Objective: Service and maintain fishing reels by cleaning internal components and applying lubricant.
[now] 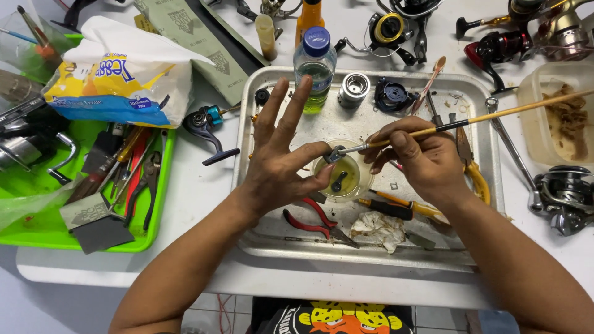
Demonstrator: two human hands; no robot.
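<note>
My left hand [281,161] hovers over a metal tray [272,247], pinching a small dark metal part [335,154] between thumb and forefinger, other fingers spread upward. My right hand [421,161] grips a long wooden-handled paintbrush [495,114], its bristle end touching that part. Both hands are above a small clear cup [346,176] of yellowish liquid with a dark piece lying in it.
The tray also holds red-handled pliers [312,222], a yellow-handled tool [476,179], a crumpled rag [377,229], a plastic bottle [315,68] and reel parts. A green tray [37,229] of tools lies left. Fishing reels [563,198] sit right and at the back.
</note>
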